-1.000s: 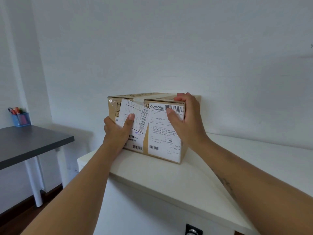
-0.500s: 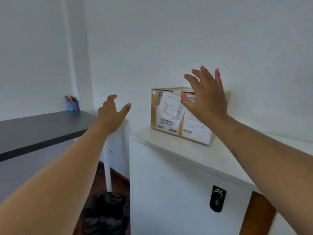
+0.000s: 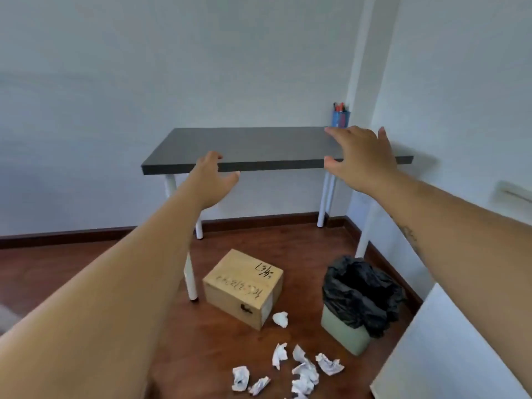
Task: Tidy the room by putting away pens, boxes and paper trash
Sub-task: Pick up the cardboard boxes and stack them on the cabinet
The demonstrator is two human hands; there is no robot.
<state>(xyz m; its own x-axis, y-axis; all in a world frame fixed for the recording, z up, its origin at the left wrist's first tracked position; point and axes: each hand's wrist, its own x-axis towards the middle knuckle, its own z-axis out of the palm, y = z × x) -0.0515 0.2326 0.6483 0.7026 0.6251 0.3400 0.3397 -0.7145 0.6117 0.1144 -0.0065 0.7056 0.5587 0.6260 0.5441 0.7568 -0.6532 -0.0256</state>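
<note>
- Both arms reach forward from the bottom of the frame. The left hand (image 3: 214, 180) is raised in mid-air at centre, fingers loosely spread and holding nothing.
- The right hand (image 3: 361, 159) is raised a little higher, right of centre, palm down and fingers splayed, also holding nothing.
- Behind the hands a dark-topped table (image 3: 259, 145) on white legs stands against the wall across the middle of the frame.
- On the table's far right corner sits a blue pen cup (image 3: 340, 119), with pens (image 3: 339, 105) sticking up out of it, some of them red.
- Below centre, a closed cardboard box (image 3: 243, 286) rests on the wooden floor (image 3: 86, 269) just beside the table's near left leg. It has dark handwriting on top.
- To the right of the box, apart from it, stands a pale green bin (image 3: 342, 335) lined with a black bag (image 3: 359, 292) whose edges spill over the rim.
- One crumpled paper ball (image 3: 280, 318) lies on the floor just beside the box's lower right corner.
- Several more scraps of crumpled paper (image 3: 305, 370) are scattered at bottom centre, in front of the box and near the bin.
- A white cabinet corner (image 3: 460, 355) fills the lower right of the frame.
</note>
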